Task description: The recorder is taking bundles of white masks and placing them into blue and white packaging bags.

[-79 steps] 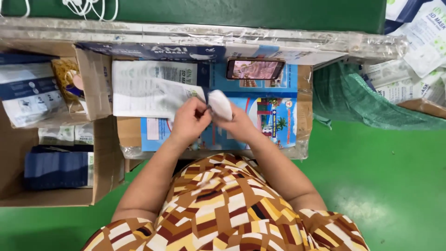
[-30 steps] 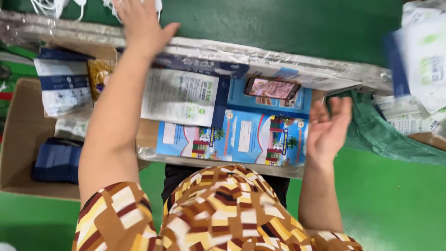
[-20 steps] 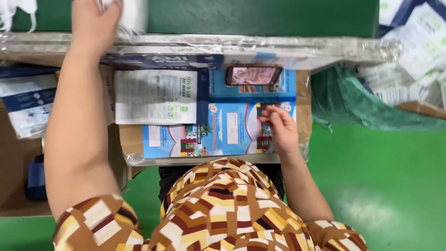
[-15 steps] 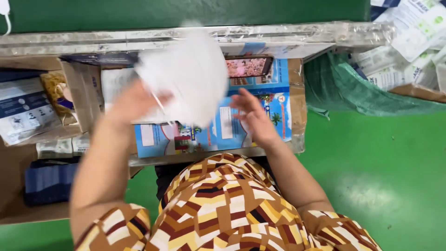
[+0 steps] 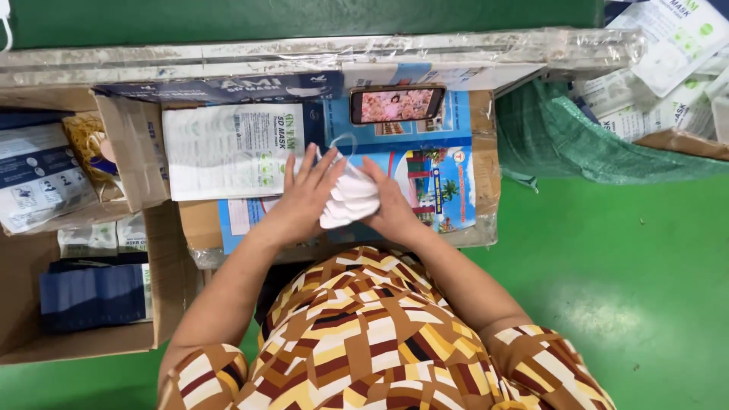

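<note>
Phone [image 5: 397,104] and wrapped ledge [image 5: 319,57] block ahead; cardboard box [image 5: 133,159] crowds left.

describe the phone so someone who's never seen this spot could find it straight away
Start at the cardboard work surface in front of the person, covered with blue printed sheets. Near its far edge, just beyond the two hands pressing a stack of white masks, lies a phone flat and sideways. It is the only dark-framed thing with a lit screen, showing a pinkish picture; everything beside it is paper or packaging.
</note>
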